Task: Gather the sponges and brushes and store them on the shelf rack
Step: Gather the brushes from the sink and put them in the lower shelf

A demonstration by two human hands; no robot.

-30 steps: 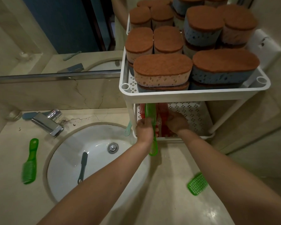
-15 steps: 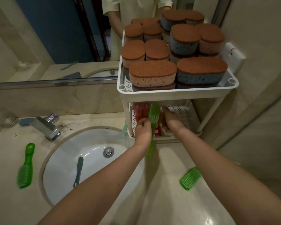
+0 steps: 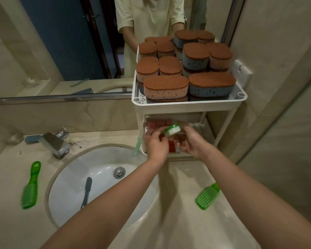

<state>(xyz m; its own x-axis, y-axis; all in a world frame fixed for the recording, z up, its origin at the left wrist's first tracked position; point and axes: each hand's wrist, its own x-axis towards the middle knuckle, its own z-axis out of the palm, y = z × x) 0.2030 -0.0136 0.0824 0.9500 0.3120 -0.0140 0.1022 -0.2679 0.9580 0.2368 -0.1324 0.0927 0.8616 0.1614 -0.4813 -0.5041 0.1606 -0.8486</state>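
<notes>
The rack (image 3: 188, 105) is shown with its top tier packed with sponges (image 3: 166, 87); at the lower tier the held brush (image 3: 172, 129) has been swung from lengthwise to crosswise; it is pinched by the left hand (image 3: 156, 142) and gripped by the right hand (image 3: 192, 142), above the red brushes (image 3: 159, 123); stowing is judged close; at least 3 are left out: left counter brush (image 3: 30, 186), right counter brush (image 3: 207, 198), sink brush (image 3: 86, 192).

Arms extended forward; left hand (image 3: 155, 145) and right hand (image 3: 191, 141) seemingly both grip green brush (image 3: 173, 130).
</notes>
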